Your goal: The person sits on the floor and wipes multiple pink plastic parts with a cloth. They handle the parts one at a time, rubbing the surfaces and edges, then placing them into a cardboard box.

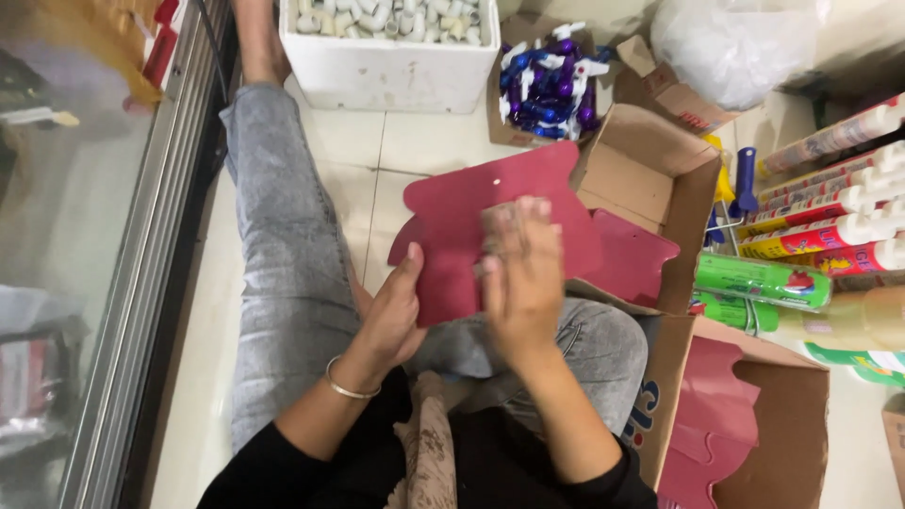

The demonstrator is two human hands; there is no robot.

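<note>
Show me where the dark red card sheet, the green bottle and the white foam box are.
dark red card sheet [452, 226]: head view, flat middle.
green bottle [762, 280]: head view, body.
white foam box [386, 71]: head view, front wall.

I am seeing two hands working: my left hand [394, 316] and my right hand [521, 278], both gripping one dark red card cutout [471, 221]. Just right of the grip, one more red cutout [630, 256] is lying, and a stack of them [712, 419], too overlapped to count, is sitting lower right. Beyond the grip I am counting one white tub [386, 71] and one box of blue-purple spray heads [551, 85]. Far right, about six bottles [830, 203] are lying.
</note>
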